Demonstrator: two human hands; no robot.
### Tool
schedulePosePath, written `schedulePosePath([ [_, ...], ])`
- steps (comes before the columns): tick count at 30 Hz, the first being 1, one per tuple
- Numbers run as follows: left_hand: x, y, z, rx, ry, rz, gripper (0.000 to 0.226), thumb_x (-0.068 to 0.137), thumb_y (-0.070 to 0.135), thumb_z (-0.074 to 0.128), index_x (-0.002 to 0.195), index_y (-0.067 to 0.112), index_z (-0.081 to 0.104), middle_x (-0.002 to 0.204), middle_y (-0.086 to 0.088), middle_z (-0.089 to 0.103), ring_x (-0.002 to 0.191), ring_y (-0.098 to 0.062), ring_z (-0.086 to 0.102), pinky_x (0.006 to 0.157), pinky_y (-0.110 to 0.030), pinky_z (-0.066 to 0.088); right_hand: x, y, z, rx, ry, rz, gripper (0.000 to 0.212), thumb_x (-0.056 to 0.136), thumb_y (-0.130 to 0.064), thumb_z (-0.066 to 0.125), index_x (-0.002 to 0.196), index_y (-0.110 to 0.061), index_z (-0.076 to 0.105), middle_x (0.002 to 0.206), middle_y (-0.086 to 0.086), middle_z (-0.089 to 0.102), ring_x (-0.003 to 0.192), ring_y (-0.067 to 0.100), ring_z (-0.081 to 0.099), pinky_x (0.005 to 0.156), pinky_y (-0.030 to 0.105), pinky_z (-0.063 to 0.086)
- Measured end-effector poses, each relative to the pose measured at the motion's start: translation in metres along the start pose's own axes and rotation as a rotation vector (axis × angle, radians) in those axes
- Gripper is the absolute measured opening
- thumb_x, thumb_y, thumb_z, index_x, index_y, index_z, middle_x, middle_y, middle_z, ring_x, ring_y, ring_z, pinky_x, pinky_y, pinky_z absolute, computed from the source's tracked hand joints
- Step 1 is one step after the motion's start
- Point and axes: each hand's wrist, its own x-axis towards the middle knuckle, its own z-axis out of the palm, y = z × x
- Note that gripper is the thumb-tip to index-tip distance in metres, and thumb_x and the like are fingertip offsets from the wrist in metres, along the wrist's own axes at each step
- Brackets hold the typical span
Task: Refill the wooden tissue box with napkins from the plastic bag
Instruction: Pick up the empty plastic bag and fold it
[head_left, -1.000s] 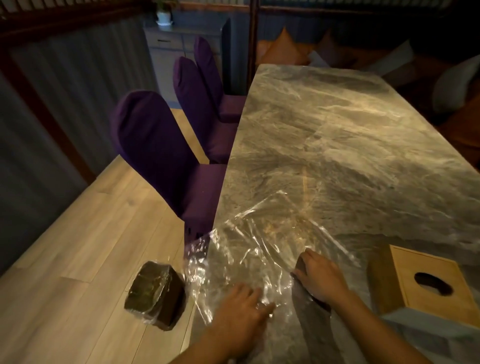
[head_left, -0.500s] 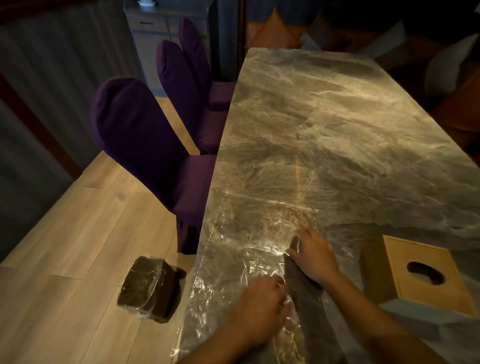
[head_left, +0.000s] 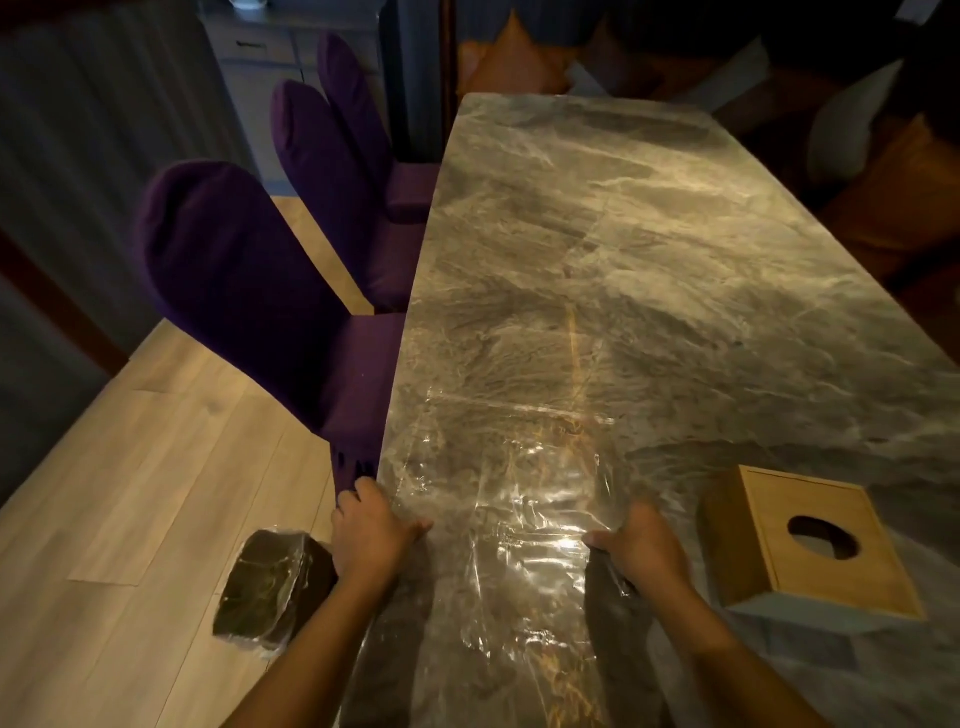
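A clear plastic bag (head_left: 519, 499) lies flattened on the near end of the marble table (head_left: 623, 249). My left hand (head_left: 371, 535) holds the bag's left side at the table's left edge, fingers curled over the edge. My right hand (head_left: 644, 545) grips the bag's right side. To the right of that hand stands the wooden tissue box (head_left: 810, 545), closed, its oval slot facing up. A plastic-wrapped pack of dark napkins (head_left: 270, 587) lies on the wooden floor, left of the table.
Purple chairs (head_left: 249, 291) line the table's left side, the nearest one just beyond my left hand. A grey cabinet (head_left: 260, 57) stands at the back left. Orange and white cushions (head_left: 883, 171) lie along the table's far and right sides.
My hands were close together on the crumpled bag; they have moved apart to its left and right sides and the bag now lies spread flat. The view has tilted down.
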Motion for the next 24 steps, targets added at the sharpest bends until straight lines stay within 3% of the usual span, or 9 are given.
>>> schedulePosePath([
  [2,0.003,-0.002,-0.003,-0.077,-0.030,-0.044,0.068,0.065,0.038,0.081,0.112,0.009,0.041,0.113,-0.014,0.048,0.101,-0.030,0.053,0.079,-0.040,0.048,0.003,0.000,-0.001,0.037,-0.047,-0.022,0.034,0.070,-0.028,0.079,0.073,-0.003,0.056,0.070,0.013,0.062,0.062,0.022,0.056,0.058,0.028,0.036],
  [3,0.004,-0.002,-0.004,-0.096,-0.043,-0.054,0.065,0.066,0.037,0.080,0.110,0.009,0.041,0.111,-0.013,0.047,0.098,-0.030,0.054,0.076,-0.039,0.048,0.004,0.001,0.000,0.054,-0.079,-0.045,0.035,0.071,-0.026,0.078,0.060,-0.007,0.051,0.059,0.008,0.056,0.055,0.020,0.051,0.055,0.028,0.034],
  [5,0.008,-0.005,-0.005,-0.051,-0.071,-0.049,0.056,0.070,0.039,0.077,0.105,0.011,0.044,0.105,-0.008,0.045,0.093,-0.029,0.056,0.071,-0.037,0.048,0.002,0.003,0.002,0.090,-0.124,-0.096,0.037,0.073,-0.021,0.076,0.052,-0.010,0.048,0.053,0.004,0.055,0.054,0.020,0.054,0.055,0.030,0.040],
  [9,0.016,-0.011,0.000,0.018,-0.180,-0.035,0.032,0.072,0.044,0.072,0.082,0.014,0.064,0.094,-0.010,0.064,0.076,-0.025,0.065,0.073,-0.043,0.057,0.000,0.010,0.002,0.207,-0.131,-0.164,0.027,0.072,-0.010,0.075,0.056,-0.010,0.053,0.060,0.007,0.062,0.062,0.022,0.061,0.062,0.033,0.049],
  [12,0.008,-0.003,-0.005,0.018,-0.218,0.015,0.017,0.079,0.030,0.069,0.076,0.017,0.060,0.086,-0.006,0.064,0.076,-0.021,0.064,0.076,-0.039,0.056,0.001,0.011,0.002,0.272,-0.131,-0.145,0.032,0.072,-0.004,0.072,0.052,-0.014,0.049,0.059,0.011,0.061,0.063,0.025,0.060,0.063,0.036,0.050],
  [15,-0.003,0.013,-0.019,-0.330,-0.323,0.063,0.012,0.085,0.009,0.058,0.075,0.009,0.050,0.076,-0.008,0.060,0.068,-0.019,0.059,0.066,-0.034,0.050,-0.002,0.007,-0.007,0.454,-0.175,-0.126,0.023,0.078,0.000,0.064,0.060,-0.008,0.054,0.045,0.000,0.056,0.047,0.018,0.050,0.045,0.027,0.040],
  [18,0.002,0.021,-0.037,-0.721,-0.521,-0.027,0.007,0.084,-0.001,0.057,0.086,-0.007,0.059,0.072,-0.014,0.066,0.060,-0.017,0.065,0.050,-0.026,0.052,-0.008,0.002,-0.028,0.658,-0.203,-0.115,0.017,0.084,-0.001,0.057,0.067,-0.003,0.055,0.048,0.006,0.057,0.037,0.014,0.050,0.040,0.022,0.036],
  [21,0.009,0.025,-0.045,-0.853,-0.719,-0.090,0.009,0.087,0.008,0.059,0.085,0.001,0.065,0.065,-0.008,0.065,0.054,-0.014,0.062,0.044,-0.024,0.050,-0.012,0.003,-0.047,0.805,-0.282,-0.092,0.012,0.085,0.000,0.057,0.074,-0.003,0.057,0.047,0.007,0.060,0.034,0.013,0.055,0.034,0.019,0.040],
  [24,0.013,0.020,-0.039,-0.799,-0.688,-0.057,0.023,0.088,0.009,0.058,0.068,0.002,0.068,0.058,-0.011,0.064,0.048,-0.016,0.056,0.042,-0.022,0.047,-0.013,0.008,-0.057,0.816,-0.354,-0.076,0.008,0.085,0.000,0.057,0.077,-0.001,0.059,0.050,0.009,0.063,0.036,0.012,0.056,0.033,0.018,0.042],
])
